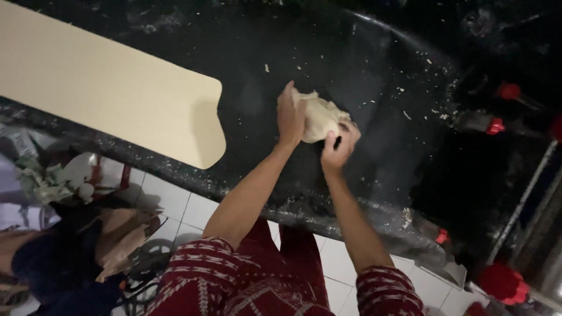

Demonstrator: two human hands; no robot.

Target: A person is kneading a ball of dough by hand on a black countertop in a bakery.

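My 2 hands close on a pale lump of dough point(319, 117) that sits on the black counter point(374, 64). My left hand point(290, 117) presses flat against its left side, fingers point(288, 96) stretched upward. My right hand point(339, 143) curls over its lower right edge, fingers point(349, 130) bent and gripping. A cream board point(105, 88) lies well apart, to the left.

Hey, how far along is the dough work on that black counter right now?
Done: the dough is already one pale lump, and scraps dot the black counter. In hand: the left hand presses its side while the right hand grips it from below. Left: its surface looks ragged, not smooth, and the cream board lies bare.
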